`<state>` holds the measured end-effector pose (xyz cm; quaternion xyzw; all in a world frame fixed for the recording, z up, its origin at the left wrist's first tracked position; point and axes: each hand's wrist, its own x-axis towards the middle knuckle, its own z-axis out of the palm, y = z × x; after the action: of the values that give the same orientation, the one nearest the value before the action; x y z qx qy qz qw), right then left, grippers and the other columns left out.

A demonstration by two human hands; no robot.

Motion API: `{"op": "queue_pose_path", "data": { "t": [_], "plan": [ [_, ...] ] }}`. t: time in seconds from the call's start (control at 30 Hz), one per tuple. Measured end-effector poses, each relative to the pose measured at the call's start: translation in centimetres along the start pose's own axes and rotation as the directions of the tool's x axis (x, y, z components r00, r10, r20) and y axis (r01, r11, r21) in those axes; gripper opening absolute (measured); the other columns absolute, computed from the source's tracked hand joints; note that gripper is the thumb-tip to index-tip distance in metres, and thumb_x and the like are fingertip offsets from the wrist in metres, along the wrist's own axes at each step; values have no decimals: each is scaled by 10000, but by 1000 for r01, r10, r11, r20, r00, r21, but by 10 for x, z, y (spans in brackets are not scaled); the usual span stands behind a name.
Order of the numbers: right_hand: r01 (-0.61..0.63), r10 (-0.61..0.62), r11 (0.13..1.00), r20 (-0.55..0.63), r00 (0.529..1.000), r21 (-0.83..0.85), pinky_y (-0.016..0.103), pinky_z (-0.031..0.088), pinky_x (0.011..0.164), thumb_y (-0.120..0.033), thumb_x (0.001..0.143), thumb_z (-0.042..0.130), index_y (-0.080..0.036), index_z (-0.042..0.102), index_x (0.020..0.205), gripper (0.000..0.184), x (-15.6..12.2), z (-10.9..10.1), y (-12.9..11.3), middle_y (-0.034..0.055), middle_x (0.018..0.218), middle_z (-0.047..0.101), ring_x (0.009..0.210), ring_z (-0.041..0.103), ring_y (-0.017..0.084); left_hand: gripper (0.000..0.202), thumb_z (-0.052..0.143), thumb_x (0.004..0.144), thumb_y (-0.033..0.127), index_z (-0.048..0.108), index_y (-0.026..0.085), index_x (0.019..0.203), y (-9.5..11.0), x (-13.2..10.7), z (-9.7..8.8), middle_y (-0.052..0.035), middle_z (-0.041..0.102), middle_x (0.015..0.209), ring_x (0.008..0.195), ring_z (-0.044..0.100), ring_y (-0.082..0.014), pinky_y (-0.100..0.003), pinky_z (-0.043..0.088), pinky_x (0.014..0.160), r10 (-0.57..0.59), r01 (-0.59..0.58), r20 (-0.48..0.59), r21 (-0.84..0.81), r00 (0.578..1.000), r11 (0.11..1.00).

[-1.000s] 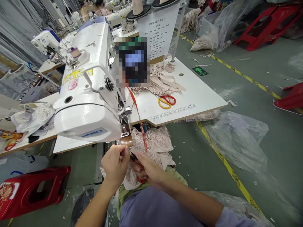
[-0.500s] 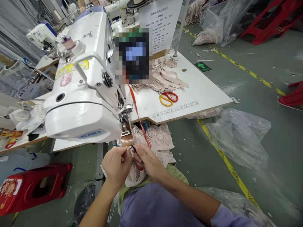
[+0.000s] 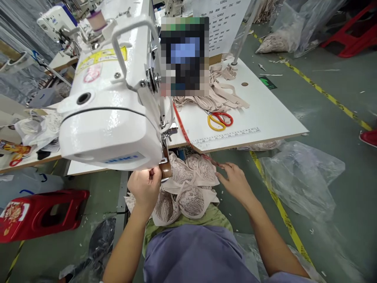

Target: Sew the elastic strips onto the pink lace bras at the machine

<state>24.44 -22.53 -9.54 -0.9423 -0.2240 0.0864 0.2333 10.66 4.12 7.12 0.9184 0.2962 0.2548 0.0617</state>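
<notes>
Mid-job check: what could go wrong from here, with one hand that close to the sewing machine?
The left hand sits right below the front of the sewing machine, so its fingers might get hurt if the machine ran. The red cord crosses the edge of the table toward the right hand and could snag. The lace pieces are loosely piled near the lap and might slip.
</notes>
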Motion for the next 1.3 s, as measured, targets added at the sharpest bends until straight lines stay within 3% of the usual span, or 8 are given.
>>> {"op": "queue_pose_path", "data": {
  "t": [0.27, 0.6, 0.9, 1.2, 1.3],
  "plan": [
    [27, -31, 998, 70, 997, 61, 501, 410, 1034, -426, 929, 444, -139, 581, 1250, 452, -1, 11, -28, 202, 1344, 506, 1264, 473, 361, 479, 530, 884, 337, 399, 205, 442, 1, 1, -2, 32, 361, 416, 432, 344, -113, -288, 195, 507, 15, -15, -3, 27, 1000, 1000],
    [5, -20, 993, 131, 991, 118, 518, 447, 999, -458, 950, 431, -176, 578, 1266, 448, -2, 6, -35, 187, 1389, 483, 1284, 457, 382, 518, 533, 884, 339, 306, 201, 439, 3, 3, -2, 42, 302, 407, 412, 300, -103, -290, 184, 500, 28, -28, -3, 37, 1000, 999],
    [57, -76, 985, 119, 990, 160, 500, 420, 1041, -448, 959, 435, -165, 575, 1261, 437, -3, 6, -42, 187, 1377, 484, 1293, 455, 355, 450, 532, 906, 349, 544, 193, 483, 3, 1, -2, 19, 431, 424, 448, 407, -116, -285, 213, 508, 30, -29, -10, 30, 1000, 999],
    [90, -104, 984, 86, 991, 156, 504, 438, 1017, -432, 951, 441, -190, 581, 1223, 390, -7, 9, -39, 178, 1325, 533, 1270, 489, 357, 400, 533, 907, 341, 639, 202, 547, 4, 2, -4, 9, 477, 434, 459, 426, -124, -288, 217, 516, 49, -50, 20, 47, 999, 998],
    [87, -103, 984, 99, 990, 153, 496, 439, 1015, -433, 956, 432, -192, 578, 1227, 391, -7, 8, -39, 177, 1331, 533, 1281, 482, 354, 420, 544, 897, 334, 584, 199, 502, 3, 2, -2, 17, 454, 421, 451, 419, -118, -289, 211, 511, 41, -42, 10, 53, 999, 998]
  ]
}}
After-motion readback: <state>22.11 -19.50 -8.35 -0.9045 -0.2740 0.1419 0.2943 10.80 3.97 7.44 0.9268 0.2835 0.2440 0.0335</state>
